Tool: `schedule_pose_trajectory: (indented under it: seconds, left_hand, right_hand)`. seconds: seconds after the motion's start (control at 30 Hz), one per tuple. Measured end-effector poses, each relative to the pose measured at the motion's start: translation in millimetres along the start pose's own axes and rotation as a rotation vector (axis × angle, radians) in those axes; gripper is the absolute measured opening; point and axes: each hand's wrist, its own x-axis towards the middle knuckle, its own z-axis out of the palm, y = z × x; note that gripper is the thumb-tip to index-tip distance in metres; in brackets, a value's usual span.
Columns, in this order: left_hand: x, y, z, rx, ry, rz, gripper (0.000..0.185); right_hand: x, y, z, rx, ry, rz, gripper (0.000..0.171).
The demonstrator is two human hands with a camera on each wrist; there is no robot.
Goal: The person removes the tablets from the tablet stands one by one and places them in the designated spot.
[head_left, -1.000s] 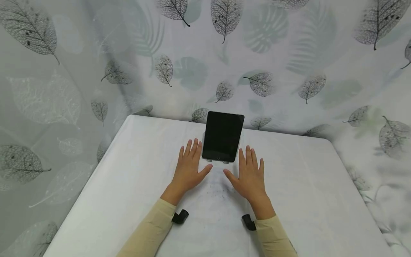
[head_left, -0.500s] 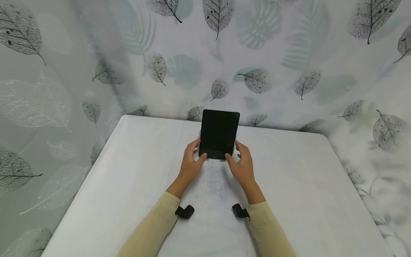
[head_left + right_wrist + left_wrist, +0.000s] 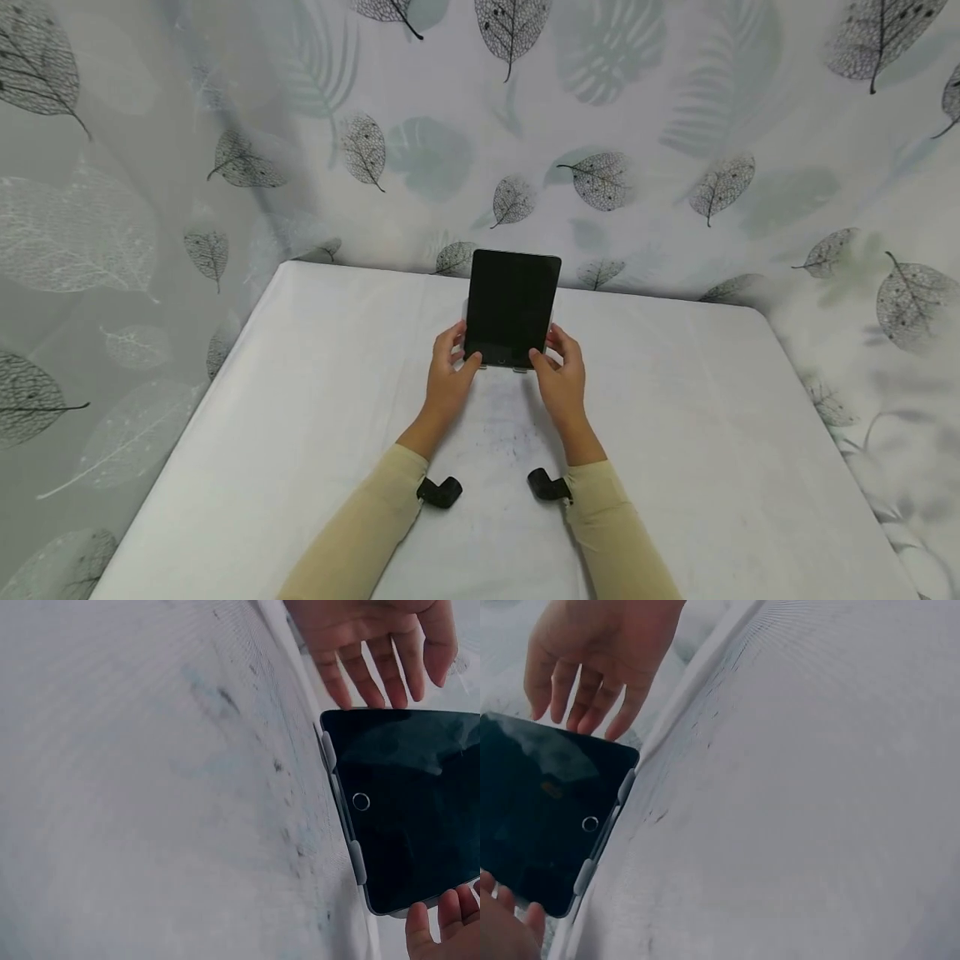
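Observation:
A black-screened tablet leans upright on a stand near the table's back edge. Two small grey lips of the stand show under its lower edge. At its lower left side, my left hand holds it with the thumb by the front corner and bent fingers along the side. My right hand does the same at the lower right side. Both wrist views show fingertips at the tablet's side edges; the far hand in the left wrist view is my right. How far the fingers reach behind is hidden.
A white cloth covers the table, with faint dark marks in front of the tablet. Leaf-patterned curtains rise behind and beside it. Black wrist cameras stick inward from both beige sleeves.
Both hands lay flat with fingers spread beside the tablet one second ago. They have come up to its lower sides and bent round them. The tablet still stands in place.

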Motion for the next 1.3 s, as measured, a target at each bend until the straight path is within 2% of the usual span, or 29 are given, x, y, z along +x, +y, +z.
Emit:
schedule_pose_trajectory:
  seconds: [0.27,0.47,0.57,0.73,0.93,1.07,1.3]
  left_hand:
    - [4.1,-12.5,0.0,0.054,0.128,-0.013,0.057]
    - [6.4,-18.1,10.7,0.136,0.261,-0.011,0.044]
    - [7.0,-20.1,15.8,0.186,0.321,-0.002,0.038]
    - [9.5,-24.4,17.5,0.194,0.345,0.015,0.036]
    - [9.5,-22.0,13.2,0.133,0.334,0.010,0.035]
    - [6.0,-21.1,8.7,0.084,0.341,0.033,0.029]
    - [5.3,-14.9,-0.2,0.006,0.340,0.145,0.022]
  right_hand:
    - [6,9,14,-0.042,0.124,-0.005,0.044]
    - [6,19,17,-0.009,0.283,0.021,0.031]
    - [6,26,18,-0.032,0.325,0.016,0.027]
    - [7,30,19,-0.030,0.321,-0.006,0.024]
    - [7,29,20,0.004,0.270,-0.016,0.024]
    - [5,32,17,0.028,0.228,-0.042,0.024]
    - [2,32,17,0.085,0.202,-0.154,0.029]
